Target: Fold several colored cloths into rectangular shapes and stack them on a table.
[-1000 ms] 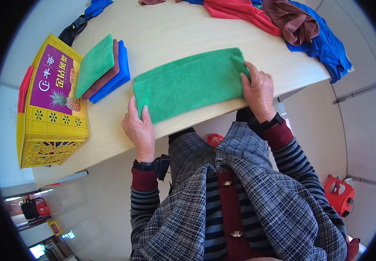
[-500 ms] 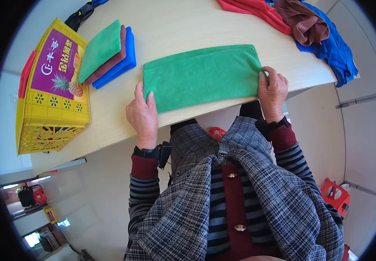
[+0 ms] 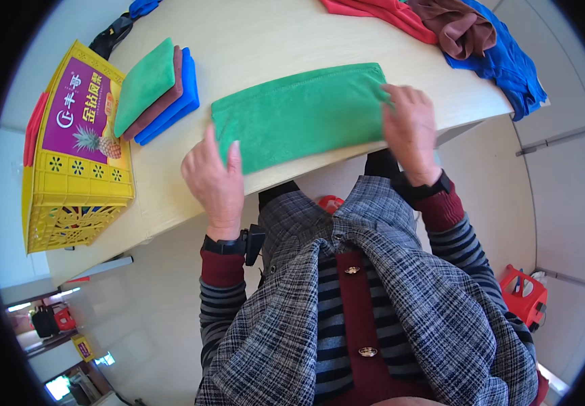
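Note:
A green cloth (image 3: 299, 116), folded into a long rectangle with a stitched hem along its far side, lies flat on the table before me. At its left end is my left hand (image 3: 214, 177), open, with thumb and forefinger spread by the cloth's edge. My right hand (image 3: 411, 128), slightly blurred, rests its fingers over the right end; they look loosely extended and grip nothing visible. To the left sits a stack of folded cloths: a green one (image 3: 147, 84) on top, a brown one (image 3: 158, 116) below and a blue one (image 3: 183, 108) at the bottom.
A yellow plastic crate (image 3: 79, 183) with a purple fruit label stands at the table's left, a red cloth (image 3: 34, 128) over its far-left side. Loose red (image 3: 387, 17), brown (image 3: 455, 30) and blue (image 3: 509, 78) cloths lie heaped at the far right. A red stool (image 3: 526, 298) is on the floor.
My right hand has let go of the cloth's right edge and moved up over its corner. My left hand's fingers have spread. The whole view has shifted slightly.

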Available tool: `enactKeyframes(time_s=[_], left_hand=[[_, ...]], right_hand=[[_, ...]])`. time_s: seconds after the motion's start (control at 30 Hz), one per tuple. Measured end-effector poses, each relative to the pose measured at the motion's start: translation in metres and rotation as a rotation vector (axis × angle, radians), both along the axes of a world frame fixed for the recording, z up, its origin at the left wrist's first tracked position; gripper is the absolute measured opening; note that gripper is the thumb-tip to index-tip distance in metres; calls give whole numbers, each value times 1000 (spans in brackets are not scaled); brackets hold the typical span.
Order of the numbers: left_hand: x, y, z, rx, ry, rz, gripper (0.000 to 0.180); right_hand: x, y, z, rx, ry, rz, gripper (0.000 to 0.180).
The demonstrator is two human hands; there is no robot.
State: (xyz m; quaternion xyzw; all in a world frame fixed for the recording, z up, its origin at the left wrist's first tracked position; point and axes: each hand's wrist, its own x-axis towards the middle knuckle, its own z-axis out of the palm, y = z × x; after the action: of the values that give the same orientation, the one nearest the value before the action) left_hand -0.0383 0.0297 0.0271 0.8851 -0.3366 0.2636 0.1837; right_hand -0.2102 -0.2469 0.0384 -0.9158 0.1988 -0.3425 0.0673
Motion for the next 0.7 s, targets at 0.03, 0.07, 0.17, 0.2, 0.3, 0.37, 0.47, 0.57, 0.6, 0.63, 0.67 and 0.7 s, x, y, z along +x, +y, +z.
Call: enactKeyframes(time_s=[0.03,0.07,0.17,0.2,0.3,0.37,0.47,0.57,0.6,0.63,0.67,0.7], left_hand=[[-4,-11,-1,-1,2,-16,53],[-9,-27,-3,60,3,-133,54],[-13,-52,-13,191,-7,-374,58],[-13,-52,-24,206,48,-381,58],[-14,-53,-38,237,160,-410,59],[-12,-52,-32,282,183,-367,60],[-8,-43,-28,311,188,-320,60],[-5,-40,-26,320,172,-271,60],[-5,-40,-27,317,162,-267,60],[-6,-41,-28,315,152,-264,59],[-6,-41,-28,314,139,-256,59],[-5,-40,-28,318,135,-243,59]], right_hand=[[10,12,2,66,-8,118,37],[23,25,4,131,-17,235,43],[59,86,-10,138,105,410,59],[64,97,-16,154,165,428,65],[64,82,-36,123,246,369,67],[61,64,-43,109,290,339,69],[39,19,-44,40,322,157,67],[13,-15,-42,24,343,-24,62],[4,-24,-39,13,360,-52,59],[-5,-31,-34,3,376,-81,56],[-9,-36,-27,-7,389,-106,53],[-10,-32,-4,-5,382,-93,53]])
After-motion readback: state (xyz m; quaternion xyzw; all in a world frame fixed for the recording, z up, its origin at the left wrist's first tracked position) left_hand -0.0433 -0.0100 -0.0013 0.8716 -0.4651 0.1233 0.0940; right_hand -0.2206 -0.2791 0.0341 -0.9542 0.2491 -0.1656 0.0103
